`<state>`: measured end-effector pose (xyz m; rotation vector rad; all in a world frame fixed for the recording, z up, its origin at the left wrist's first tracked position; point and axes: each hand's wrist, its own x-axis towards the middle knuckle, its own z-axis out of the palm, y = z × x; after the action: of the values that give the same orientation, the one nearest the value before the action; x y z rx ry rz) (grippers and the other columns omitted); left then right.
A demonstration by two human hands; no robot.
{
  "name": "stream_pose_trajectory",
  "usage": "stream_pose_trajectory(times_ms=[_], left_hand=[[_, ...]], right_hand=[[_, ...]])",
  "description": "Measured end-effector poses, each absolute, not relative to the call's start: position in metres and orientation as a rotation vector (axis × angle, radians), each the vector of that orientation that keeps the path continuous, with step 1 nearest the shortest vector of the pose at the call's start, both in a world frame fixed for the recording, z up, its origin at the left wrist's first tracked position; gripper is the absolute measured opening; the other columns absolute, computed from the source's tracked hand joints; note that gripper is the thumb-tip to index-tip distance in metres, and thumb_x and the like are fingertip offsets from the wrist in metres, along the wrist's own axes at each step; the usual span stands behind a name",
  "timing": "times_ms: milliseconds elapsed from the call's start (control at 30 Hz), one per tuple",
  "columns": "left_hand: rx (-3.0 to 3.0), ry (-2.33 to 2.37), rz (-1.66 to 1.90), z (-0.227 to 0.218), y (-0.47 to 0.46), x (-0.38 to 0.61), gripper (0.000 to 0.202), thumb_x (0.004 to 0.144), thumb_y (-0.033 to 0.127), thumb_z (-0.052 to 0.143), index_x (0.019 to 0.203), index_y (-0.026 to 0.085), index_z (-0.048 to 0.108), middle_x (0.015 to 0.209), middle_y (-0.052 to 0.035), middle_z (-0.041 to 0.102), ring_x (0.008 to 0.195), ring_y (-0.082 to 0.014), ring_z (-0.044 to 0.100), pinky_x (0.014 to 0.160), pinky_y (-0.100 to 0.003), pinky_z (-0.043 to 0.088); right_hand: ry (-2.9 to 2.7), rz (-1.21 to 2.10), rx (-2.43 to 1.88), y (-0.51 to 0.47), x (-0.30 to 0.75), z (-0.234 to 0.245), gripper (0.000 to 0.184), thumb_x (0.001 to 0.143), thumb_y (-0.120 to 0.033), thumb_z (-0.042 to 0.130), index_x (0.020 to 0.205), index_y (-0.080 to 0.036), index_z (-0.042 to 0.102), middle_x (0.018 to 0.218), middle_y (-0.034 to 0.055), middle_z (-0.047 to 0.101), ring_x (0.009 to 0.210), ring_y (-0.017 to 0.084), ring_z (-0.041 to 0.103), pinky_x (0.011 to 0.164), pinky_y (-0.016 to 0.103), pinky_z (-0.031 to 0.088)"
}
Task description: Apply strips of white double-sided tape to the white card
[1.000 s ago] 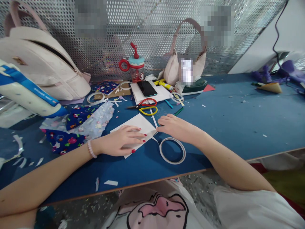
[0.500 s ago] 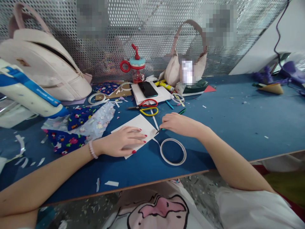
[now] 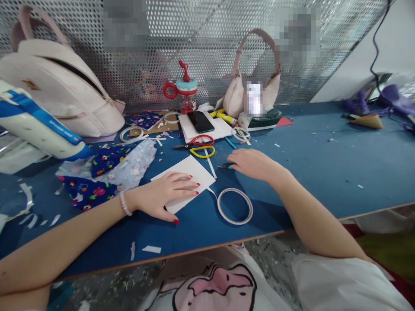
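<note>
My left hand (image 3: 164, 194) lies flat with its fingers spread on a white sheet of paper (image 3: 191, 172) on the blue table (image 3: 324, 164). My right hand (image 3: 253, 164) rests on the table to the right of the sheet, its fingers closed around a teal pen (image 3: 226, 166) whose tip points left. A roll of double-sided tape (image 3: 235, 206) lies just below my right wrist, and a strip from it runs up to the sheet's corner.
Red and yellow scissors (image 3: 199, 144) lie behind the sheet, near a phone (image 3: 201, 121) on white paper. Patterned fabric scraps (image 3: 106, 170) sit left, with a glue gun (image 3: 39, 125) and a pale backpack (image 3: 61, 86). A red-topped bottle (image 3: 184, 90) and a handbag (image 3: 253, 93) stand by the perforated wall.
My right hand has drawn away from the sheet's right corner, up and to the right, taking the pen with it. My left hand stays flat on the paper.
</note>
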<state>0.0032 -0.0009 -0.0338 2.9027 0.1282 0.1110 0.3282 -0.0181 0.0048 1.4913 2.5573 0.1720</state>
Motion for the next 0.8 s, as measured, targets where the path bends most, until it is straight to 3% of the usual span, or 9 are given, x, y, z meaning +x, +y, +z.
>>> stream_pose_trajectory(times_ms=[267, 400, 600, 800], left_hand=[[2.895, 0.177, 0.067, -0.032, -0.003, 0.004, 0.071, 0.084, 0.054, 0.064, 0.145, 0.025, 0.041, 0.153, -0.0109, 0.041, 0.143, -0.0358, 0.03, 0.116, -0.052, 0.022], [2.89, 0.174, 0.065, -0.032, -0.002, 0.004, 0.071, 0.084, 0.053, 0.063, 0.145, 0.024, 0.041, 0.154, -0.0113, 0.04, 0.143, -0.0362, 0.03, 0.115, -0.053, 0.022], [2.879, 0.207, 0.053, -0.031, -0.004, 0.005, 0.069, 0.083, 0.049, 0.064, 0.144, 0.025, 0.043, 0.154, -0.0108, 0.04, 0.143, -0.0363, 0.029, 0.115, -0.054, 0.023], [2.855, 0.237, 0.045, -0.029, -0.006, 0.006, 0.065, 0.082, 0.044, 0.064, 0.142, 0.026, 0.045, 0.154, -0.0093, 0.04, 0.143, -0.0352, 0.029, 0.117, -0.053, 0.022]], right_hand=[[2.783, 0.017, 1.296, -0.038, 0.294, 0.009, 0.023, 0.096, -0.034, 0.054, 0.086, -0.016, 0.065, 0.089, 0.0067, 0.069, 0.085, 0.021, 0.063, 0.07, 0.03, 0.035], [2.839, -0.013, 1.13, -0.049, 0.277, 0.0, 0.028, 0.094, -0.039, 0.055, 0.087, -0.016, 0.067, 0.083, 0.007, 0.07, 0.081, 0.021, 0.063, 0.069, 0.031, 0.034], [2.842, -0.028, 1.103, -0.052, 0.27, -0.01, 0.019, 0.086, -0.017, 0.049, 0.083, -0.016, 0.067, 0.082, 0.0066, 0.071, 0.076, 0.018, 0.062, 0.066, 0.03, 0.031], [2.781, -0.034, 1.15, -0.05, 0.274, -0.004, 0.018, 0.083, -0.015, 0.049, 0.077, -0.016, 0.067, 0.078, 0.0075, 0.071, 0.074, 0.018, 0.063, 0.067, 0.03, 0.032]])
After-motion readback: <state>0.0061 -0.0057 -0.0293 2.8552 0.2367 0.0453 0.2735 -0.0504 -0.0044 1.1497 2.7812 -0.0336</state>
